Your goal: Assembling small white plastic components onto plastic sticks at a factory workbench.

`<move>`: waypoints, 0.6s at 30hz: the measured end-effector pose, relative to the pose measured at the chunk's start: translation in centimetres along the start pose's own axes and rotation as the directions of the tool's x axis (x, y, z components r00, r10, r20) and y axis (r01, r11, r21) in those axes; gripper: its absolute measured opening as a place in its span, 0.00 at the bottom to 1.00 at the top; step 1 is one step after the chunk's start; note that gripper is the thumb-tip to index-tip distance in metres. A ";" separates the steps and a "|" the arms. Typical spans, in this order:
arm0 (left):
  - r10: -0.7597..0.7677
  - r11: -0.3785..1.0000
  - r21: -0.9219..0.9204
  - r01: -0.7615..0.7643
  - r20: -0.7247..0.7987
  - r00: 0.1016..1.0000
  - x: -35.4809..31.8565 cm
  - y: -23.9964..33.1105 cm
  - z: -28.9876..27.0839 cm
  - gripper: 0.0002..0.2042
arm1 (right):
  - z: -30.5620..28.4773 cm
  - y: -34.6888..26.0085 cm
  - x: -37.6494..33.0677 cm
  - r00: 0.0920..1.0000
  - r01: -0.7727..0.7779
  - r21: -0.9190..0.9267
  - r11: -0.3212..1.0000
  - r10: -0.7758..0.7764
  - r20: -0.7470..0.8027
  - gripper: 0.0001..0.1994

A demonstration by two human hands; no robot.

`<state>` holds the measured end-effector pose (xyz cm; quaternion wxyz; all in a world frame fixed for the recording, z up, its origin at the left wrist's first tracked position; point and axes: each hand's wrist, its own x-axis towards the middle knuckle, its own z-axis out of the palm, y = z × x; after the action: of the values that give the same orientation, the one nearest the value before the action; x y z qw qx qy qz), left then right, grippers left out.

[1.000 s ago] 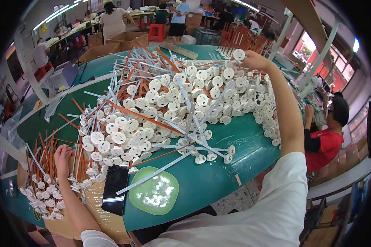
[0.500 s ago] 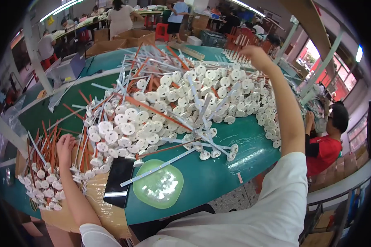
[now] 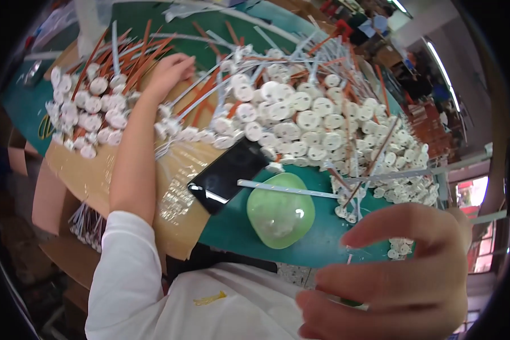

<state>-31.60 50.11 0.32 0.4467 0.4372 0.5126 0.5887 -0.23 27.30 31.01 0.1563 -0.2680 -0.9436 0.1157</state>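
Note:
My left hand (image 3: 171, 72) is over the cardboard beside orange strips, its fingers loosely bent and slightly apart, with nothing visible in them. Large and blurred in the right foreground, my right hand (image 3: 391, 269) has curled fingers spread apart; I see nothing between them. White round discs (image 3: 309, 120) with grey and orange strips lie heaped across the table. A smaller bunch of discs (image 3: 90, 120) is left of my left forearm. One pale dotted strip (image 3: 289, 189) lies over a green bowl (image 3: 280, 221), its end touching a black phone-like slab (image 3: 229, 173).
Brown cardboard (image 3: 105, 170) covers part of the green table (image 3: 226, 235) under my left arm. Open cardboard boxes (image 3: 54, 207) stand below at the left, with bundled strips (image 3: 86, 226) near them. A pale metal bar (image 3: 464, 170) crosses at the right.
The view has swung to the right and down, shifting the table leftward and tilting it. My right hand has come back from the heap's far side to close in front. My left hand stays by the strips.

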 end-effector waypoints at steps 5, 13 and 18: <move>-0.050 0.992 -0.125 0.035 -0.115 0.992 -1.2 0.2 -1.5 0.10 | 4.8 2.0 6.0 0.846 0.364 0.331 0.871 -0.458 0.274 0.09; -0.058 0.947 -0.319 -0.042 -0.298 0.953 -1.1 1.2 -0.9 0.09 | 13.0 17.4 26.4 0.863 0.418 -0.465 0.781 -0.182 0.470 0.09; -0.042 0.989 -0.150 0.003 -0.258 0.965 -1.2 2.6 -0.4 0.11 | 19.6 28.3 34.6 0.900 0.232 -0.698 0.678 0.123 0.419 0.11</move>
<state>-31.94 48.64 2.78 0.4136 0.3159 0.5265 0.6723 -21.85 66.88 12.36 -0.1743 -0.2460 -0.9277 -0.2202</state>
